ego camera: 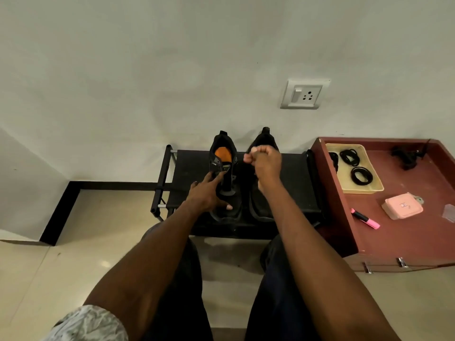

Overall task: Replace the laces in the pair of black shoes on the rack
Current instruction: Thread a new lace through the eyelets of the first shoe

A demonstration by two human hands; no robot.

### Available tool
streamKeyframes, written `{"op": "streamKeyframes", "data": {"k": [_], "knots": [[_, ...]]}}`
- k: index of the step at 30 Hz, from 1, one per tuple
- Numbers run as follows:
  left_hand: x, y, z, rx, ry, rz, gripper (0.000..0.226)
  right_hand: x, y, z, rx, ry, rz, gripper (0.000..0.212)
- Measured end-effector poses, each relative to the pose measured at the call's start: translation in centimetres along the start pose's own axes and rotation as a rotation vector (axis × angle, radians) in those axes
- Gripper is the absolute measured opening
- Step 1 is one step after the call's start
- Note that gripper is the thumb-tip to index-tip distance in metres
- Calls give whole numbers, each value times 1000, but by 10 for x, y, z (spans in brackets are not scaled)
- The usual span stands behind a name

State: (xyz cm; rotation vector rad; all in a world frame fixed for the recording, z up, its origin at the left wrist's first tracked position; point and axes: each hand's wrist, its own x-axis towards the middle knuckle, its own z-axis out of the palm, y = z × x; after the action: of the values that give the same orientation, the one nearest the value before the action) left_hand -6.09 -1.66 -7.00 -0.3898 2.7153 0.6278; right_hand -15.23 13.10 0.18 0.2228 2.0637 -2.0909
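Observation:
Two black shoes stand side by side on the black rack (189,173), toes towards me. The left shoe (218,145) shows an orange insole and its tongue is pulled up. My left hand (205,195) lies over its forefoot, with straight fingers touching the eyelet side and the thumb near the toe. My right hand (266,159) is raised over the right shoe (261,212) with its fingers curled; thumb and forefinger pinch what seems to be a thin black lace, hard to see against the rack. Coiled black laces (361,175) lie in a yellow tray (369,189).
A maroon cabinet top (406,237) adjoins the rack on the right, carrying the tray, a tangle of black cord (407,155), a pink case (402,205) and a pink highlighter (365,219). The wall with a socket (304,94) stands right behind the rack. My knees are below.

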Motion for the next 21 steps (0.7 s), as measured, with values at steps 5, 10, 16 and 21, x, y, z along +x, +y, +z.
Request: {"op": "streamKeyframes", "data": {"k": [5, 10, 16, 21], "knots": [[-6, 1, -2, -30, 6, 4, 120, -17, -115, -11, 372, -49, -281, 13], [-4, 4, -3, -34, -11, -10, 121, -29, -137, -17, 416, -72, -468, 10], [-11, 5, -5, -42, -6, -5, 119, -8, -59, -19, -458, 167, -242, 27], [-7, 5, -4, -7, -5, -18, 118, -3, 32, -9, -1045, -316, -374, 34]]}}
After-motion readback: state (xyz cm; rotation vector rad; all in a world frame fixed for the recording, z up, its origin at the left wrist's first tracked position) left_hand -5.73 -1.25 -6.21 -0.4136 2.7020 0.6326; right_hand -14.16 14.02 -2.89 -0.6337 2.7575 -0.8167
